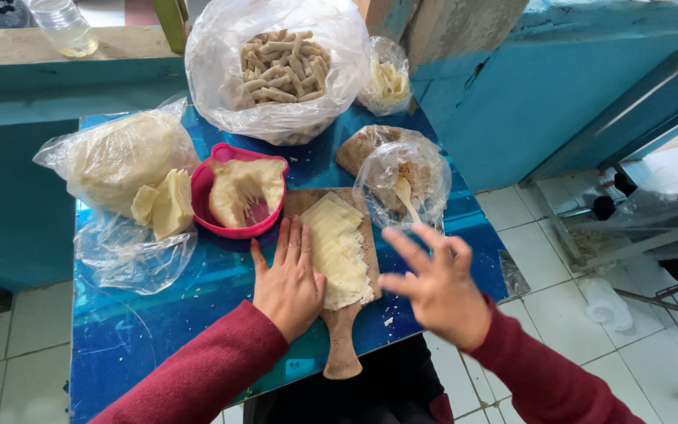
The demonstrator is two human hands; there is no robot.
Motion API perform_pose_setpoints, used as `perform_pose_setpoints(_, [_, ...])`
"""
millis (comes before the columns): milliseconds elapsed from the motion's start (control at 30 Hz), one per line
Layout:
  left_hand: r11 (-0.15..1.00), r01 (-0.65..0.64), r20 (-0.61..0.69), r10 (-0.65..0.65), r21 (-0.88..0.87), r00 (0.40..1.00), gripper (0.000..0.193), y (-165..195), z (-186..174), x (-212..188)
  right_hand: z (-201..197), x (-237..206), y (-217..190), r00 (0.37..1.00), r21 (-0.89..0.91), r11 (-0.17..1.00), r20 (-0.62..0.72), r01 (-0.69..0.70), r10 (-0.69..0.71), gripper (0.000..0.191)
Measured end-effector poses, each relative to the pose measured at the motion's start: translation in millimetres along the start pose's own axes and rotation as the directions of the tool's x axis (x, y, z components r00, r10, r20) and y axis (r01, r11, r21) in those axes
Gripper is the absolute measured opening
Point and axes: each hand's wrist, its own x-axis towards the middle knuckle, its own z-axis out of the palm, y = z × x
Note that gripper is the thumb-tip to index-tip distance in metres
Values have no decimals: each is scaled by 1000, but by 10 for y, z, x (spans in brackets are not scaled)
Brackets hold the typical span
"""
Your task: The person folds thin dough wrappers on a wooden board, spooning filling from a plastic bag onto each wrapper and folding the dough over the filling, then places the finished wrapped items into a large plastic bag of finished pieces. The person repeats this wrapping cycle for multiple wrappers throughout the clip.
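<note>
My left hand point(289, 279) lies flat with fingers spread on the left side of a wooden cutting board point(344, 338), touching a stack of pale thin wrapper sheets point(337, 247) laid on it. My right hand point(433, 283) hovers open just right of the board, fingers apart, holding nothing. Close in front of it stands a clear bag of brown crumbly filling point(402, 177) with a wooden spoon point(406, 196) in it.
A pink bowl point(202, 184) holds pale dough. A bag of pale dough point(123, 157) lies at left, a big bag of rolled sticks point(280, 71) at the back, a small bag point(386, 78) beside it. All sit on a blue table point(166, 314).
</note>
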Motion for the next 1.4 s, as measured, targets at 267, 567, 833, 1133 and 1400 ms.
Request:
perform_pose_setpoints(267, [997, 54, 9, -55, 49, 998, 78, 119, 58, 31, 295, 199, 465, 852, 224, 822, 112, -524, 512, 41])
perform_pose_setpoints(567, [999, 32, -42, -33, -34, 999, 75, 172, 82, -19, 712, 358, 974, 770, 870, 340, 67, -356, 635, 17])
perform_pose_setpoints(833, [999, 51, -70, -50, 4, 996, 68, 237, 43, -44, 862, 446, 934, 726, 656, 629, -175, -417, 665, 17])
perform_pose_setpoints(1133, [995, 7, -179, -26, -104, 983, 59, 316, -422, -208, 921, 327, 1035, 631, 858, 286, 56, -427, 774, 20])
perform_pose_setpoints(1400, [871, 60, -285, -224, -488, 932, 34, 572, -784, -603, 769, 72, 1023, 634, 919, 190, 79, -345, 769, 25])
